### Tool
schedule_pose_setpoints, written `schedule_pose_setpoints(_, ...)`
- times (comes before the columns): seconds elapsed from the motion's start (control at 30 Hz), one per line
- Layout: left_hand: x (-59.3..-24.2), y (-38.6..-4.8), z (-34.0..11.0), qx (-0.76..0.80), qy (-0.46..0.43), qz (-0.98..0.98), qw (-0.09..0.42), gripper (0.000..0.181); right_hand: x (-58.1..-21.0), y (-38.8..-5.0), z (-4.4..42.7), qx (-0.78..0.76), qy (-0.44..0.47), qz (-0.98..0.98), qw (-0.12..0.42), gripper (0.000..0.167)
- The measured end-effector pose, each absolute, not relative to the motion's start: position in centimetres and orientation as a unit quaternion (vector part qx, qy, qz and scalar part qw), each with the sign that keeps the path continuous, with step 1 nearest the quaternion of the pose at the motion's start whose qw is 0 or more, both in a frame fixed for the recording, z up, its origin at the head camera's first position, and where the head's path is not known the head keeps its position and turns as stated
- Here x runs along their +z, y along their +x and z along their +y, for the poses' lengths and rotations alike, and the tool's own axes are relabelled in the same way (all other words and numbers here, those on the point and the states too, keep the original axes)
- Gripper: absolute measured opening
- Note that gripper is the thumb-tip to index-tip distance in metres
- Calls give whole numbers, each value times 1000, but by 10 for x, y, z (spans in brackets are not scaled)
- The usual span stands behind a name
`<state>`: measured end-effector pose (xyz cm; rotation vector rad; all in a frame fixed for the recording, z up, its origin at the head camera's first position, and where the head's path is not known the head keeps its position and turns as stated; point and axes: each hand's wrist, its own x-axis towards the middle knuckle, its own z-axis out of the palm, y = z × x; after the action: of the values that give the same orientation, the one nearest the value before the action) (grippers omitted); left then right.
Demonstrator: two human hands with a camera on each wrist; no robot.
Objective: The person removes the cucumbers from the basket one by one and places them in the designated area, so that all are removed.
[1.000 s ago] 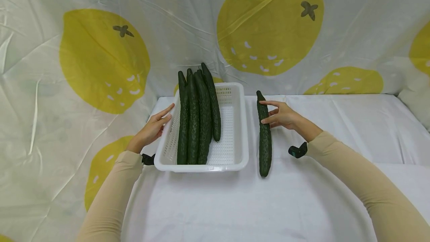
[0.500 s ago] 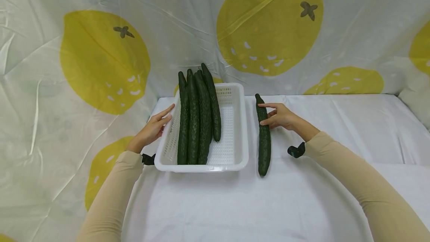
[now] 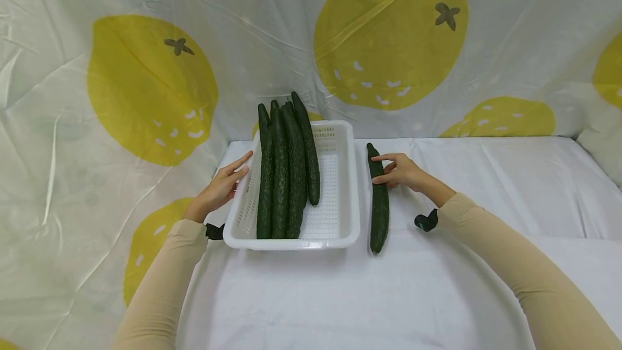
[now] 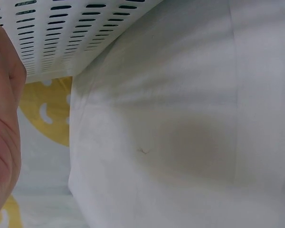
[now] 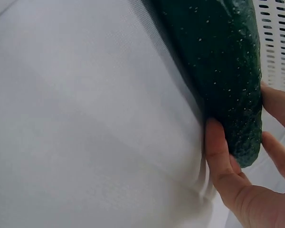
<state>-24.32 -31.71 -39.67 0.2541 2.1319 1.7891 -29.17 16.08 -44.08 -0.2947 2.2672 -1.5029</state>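
In the head view a white perforated plastic basket (image 3: 353, 188) stands on the table, with several dark green cucumbers (image 3: 279, 177) side by side along its left half, their far ends over the back rim. My left hand (image 3: 220, 189) rests against the basket's left side with fingers straight; the left wrist view catches only part of it. Right of the basket, my right hand (image 3: 399, 172) pinches a single cucumber (image 3: 379, 215) near its narrower far end, thumb on one side and fingers on the other, as the right wrist view shows. That cucumber is close to the cloth; whether it touches cannot be told.
White cloth (image 3: 311, 301) covers the table. A pale curtain with yellow lemon prints (image 3: 391, 31) hangs behind and to the left. Black straps (image 3: 426, 221) are at both wrists.
The single cucumber has moved left, closer to the basket, and its far end slightly toward me, with my right hand moving along. My left hand and the basket have stayed put.
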Motion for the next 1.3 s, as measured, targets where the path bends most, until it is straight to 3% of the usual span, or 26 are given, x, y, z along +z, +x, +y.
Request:
schedule_pose_setpoints(0.4, -392, -249, -322, 637, 107, 743, 173, 56, -435, -293, 157, -543, -93, 810, 202, 75)
schedule_pose_setpoints(0.67, -395, -248, -319, 641, 97, 740, 178, 56, -407, -271, 153, -545, -91, 807, 208, 67)
schedule_pose_setpoints(1.0, -401, -244, -318, 650, 96, 732, 181, 56, -441, -286, 157, -554, -87, 803, 202, 73)
schedule_pose_setpoints(1.3, -402, -245, -320, 649, 102, 732, 181, 56, -432, -288, 163, -555, -92, 809, 167, 68)
